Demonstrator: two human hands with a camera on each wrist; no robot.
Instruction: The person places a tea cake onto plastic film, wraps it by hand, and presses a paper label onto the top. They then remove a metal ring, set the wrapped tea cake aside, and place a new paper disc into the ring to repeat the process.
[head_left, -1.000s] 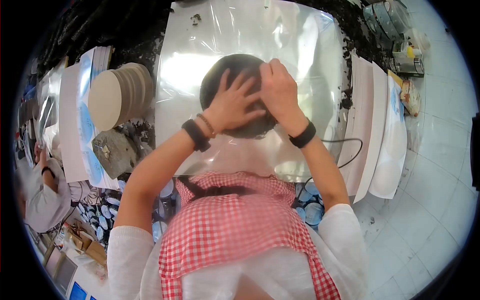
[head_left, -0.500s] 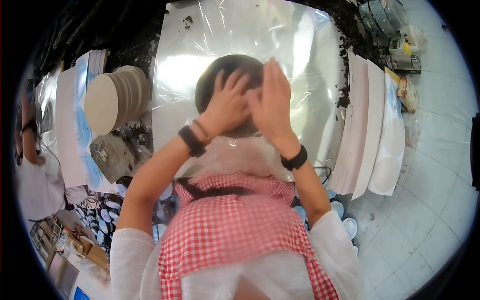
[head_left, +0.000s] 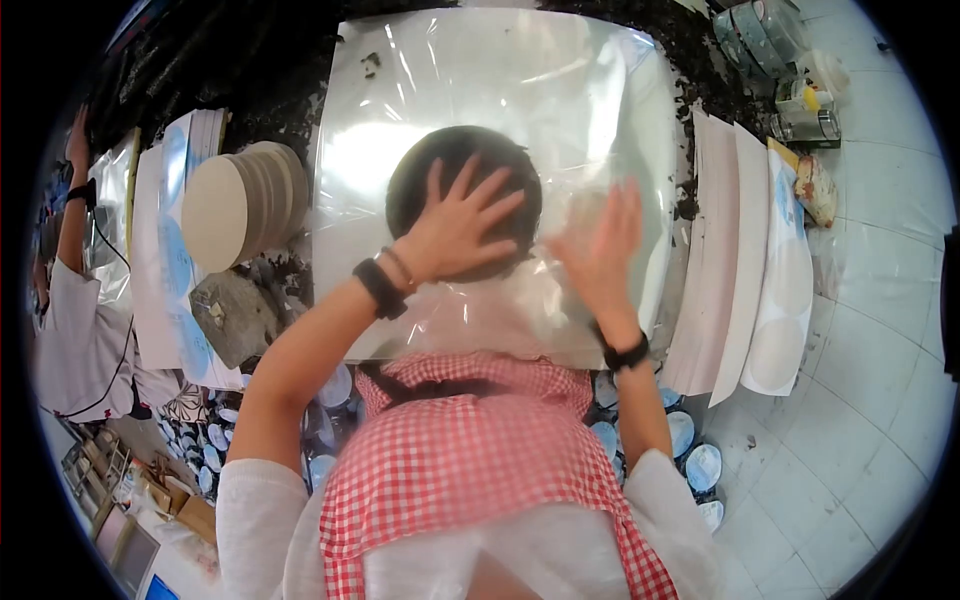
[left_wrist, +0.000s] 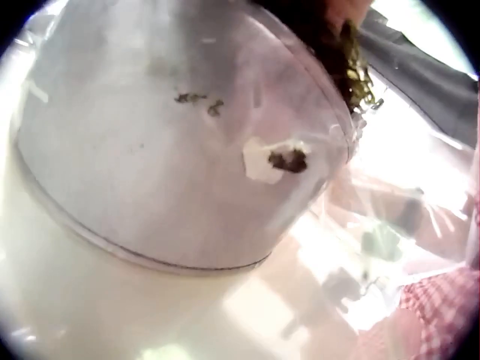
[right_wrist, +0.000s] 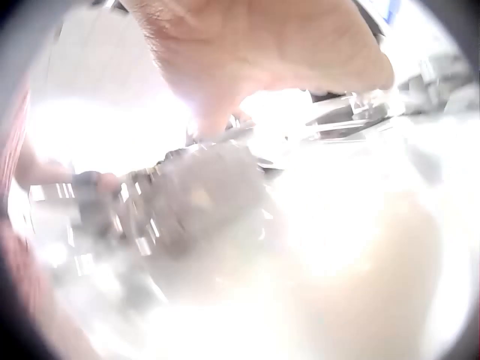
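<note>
A dark round disc (head_left: 408, 190) lies on a board covered with clear plastic film (head_left: 370, 270). The left hand (head_left: 462, 222) is over the disc with its fingers spread, and its palm covers the lower part. To the right of the disc, the right hand (head_left: 603, 250) is held over the film, fingers extended and slightly blurred, with nothing visible in it. The right wrist view shows part of the right hand (right_wrist: 255, 45) at the top, above bright, blurred film. In the left wrist view, a pale sheet (left_wrist: 135, 172) with small dark bits fills much of the picture.
Round cream discs (head_left: 215, 212) stand in a row at the left, above a grey stone (head_left: 235, 318). Stacked white sheets (head_left: 720, 250) are on the right. Jars (head_left: 805, 125) stand at the upper right. Another person's arm (head_left: 72, 225) shows at the far left.
The right hand has moved from the disc's right side to the right and down, away from the left hand, its fingers now straight. The left hand stays over the disc.
</note>
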